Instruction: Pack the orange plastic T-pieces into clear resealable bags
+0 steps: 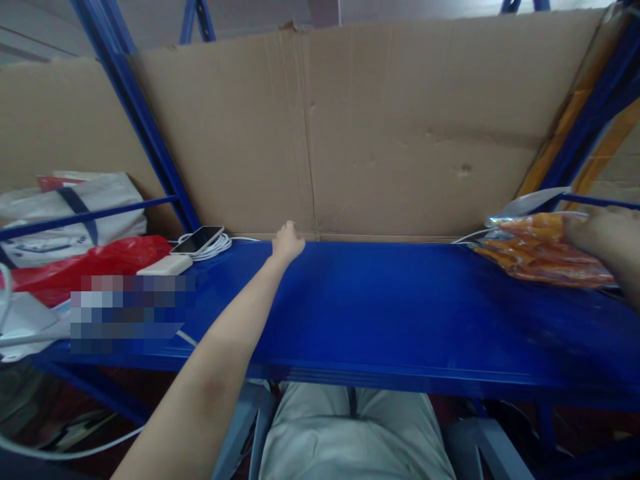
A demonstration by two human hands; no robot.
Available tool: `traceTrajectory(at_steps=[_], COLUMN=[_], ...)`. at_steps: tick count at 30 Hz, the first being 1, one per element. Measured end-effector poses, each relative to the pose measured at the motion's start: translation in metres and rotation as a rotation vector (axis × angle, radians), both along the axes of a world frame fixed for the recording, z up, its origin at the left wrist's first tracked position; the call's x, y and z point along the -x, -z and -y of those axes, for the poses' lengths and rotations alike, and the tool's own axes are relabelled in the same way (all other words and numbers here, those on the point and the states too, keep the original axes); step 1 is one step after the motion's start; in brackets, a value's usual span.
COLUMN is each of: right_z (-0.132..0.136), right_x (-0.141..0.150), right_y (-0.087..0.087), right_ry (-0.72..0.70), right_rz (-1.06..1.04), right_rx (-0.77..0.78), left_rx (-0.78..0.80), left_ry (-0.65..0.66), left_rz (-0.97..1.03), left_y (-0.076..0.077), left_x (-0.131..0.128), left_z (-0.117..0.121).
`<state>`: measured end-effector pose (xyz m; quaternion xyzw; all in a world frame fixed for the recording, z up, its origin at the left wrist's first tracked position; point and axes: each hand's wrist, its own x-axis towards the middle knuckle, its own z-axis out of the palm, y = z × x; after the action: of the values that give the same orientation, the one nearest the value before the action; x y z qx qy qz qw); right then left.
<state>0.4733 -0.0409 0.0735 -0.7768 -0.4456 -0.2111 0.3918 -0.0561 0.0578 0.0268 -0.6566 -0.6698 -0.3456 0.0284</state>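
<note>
My left hand [289, 241] reaches to the back edge of the blue shelf [375, 313], close to the cardboard panel. Its fingers are curled together, and whatever they may hold is hidden. A thin white cable [245, 239] runs along the back edge toward this hand. At the far right, my right hand [597, 230] is on a clear plastic bag with orange contents [540, 250], gripping its upper right part. Blur and the frame edge hide most of those fingers. Another stretch of white cable shows just left of the bag.
A smartphone [198, 241] lies on a coiled white cable [215, 249], beside a white box [165, 265]. Further left are a red plastic bag [100, 263] and a white cloth bag [115, 193]. Cardboard [400, 133] backs the shelf between blue metal posts [145, 133].
</note>
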Motion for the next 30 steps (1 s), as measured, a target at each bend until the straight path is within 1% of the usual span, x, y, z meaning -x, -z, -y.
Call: traceTrajectory(at_steps=[2, 5, 6, 8, 10, 12, 14, 17, 19, 23, 26, 28, 30], right_z=[0.001, 0.001, 0.0, -0.003, -0.009, -0.017, -0.025, -0.034, -0.036, -0.033, -0.029, -0.028, -0.029], right_x=[0.016, 0.055, 0.069, 0.093, 0.111, 0.122, 0.127, 0.126, 0.124, 0.12, 0.12, 0.121, 0.121], right_y=[0.003, 0.003, 0.004, 0.009, 0.021, 0.039, 0.059, 0.081, 0.087, 0.086, 0.083, 0.083, 0.083], right_ry=[0.012, -0.208, -0.287, -0.398, -0.496, -0.6, -0.695, -0.821, -0.854, -0.833, -0.844, -0.859, -0.877], right_rz=[0.198, 0.472, 0.554, 0.664, 0.732, 0.764, 0.77, 0.806, 0.815, 0.745, 0.688, 0.637, 0.568], right_rx=[-0.039, -0.105, -0.108, -0.105, -0.088, -0.062, -0.03, 0.055, 0.079, 0.037, 0.009, -0.008, -0.02], left_rx=[0.014, 0.002, -0.004, 0.018, 0.073, 0.078, 0.064, 0.049, 0.086, 0.188, 0.174, 0.132, 0.073], left_ry=[-0.141, -0.311, -0.372, -0.46, -0.529, -0.588, -0.63, -0.666, -0.682, -0.676, -0.656, -0.597, -0.467], left_rz=[-0.096, -0.209, -0.216, -0.204, -0.169, -0.135, -0.094, -0.05, -0.033, -0.026, -0.055, -0.12, -0.223], left_y=[-0.005, 0.0, 0.004, 0.013, 0.021, 0.029, 0.034, 0.037, 0.036, 0.033, 0.033, 0.033, 0.03], left_x=[0.017, 0.05, 0.062, 0.084, 0.103, 0.116, 0.122, 0.124, 0.123, 0.119, 0.118, 0.115, 0.108], left_z=[0.009, 0.026, 0.033, 0.046, 0.057, 0.064, 0.067, 0.066, 0.065, 0.065, 0.065, 0.061, 0.053])
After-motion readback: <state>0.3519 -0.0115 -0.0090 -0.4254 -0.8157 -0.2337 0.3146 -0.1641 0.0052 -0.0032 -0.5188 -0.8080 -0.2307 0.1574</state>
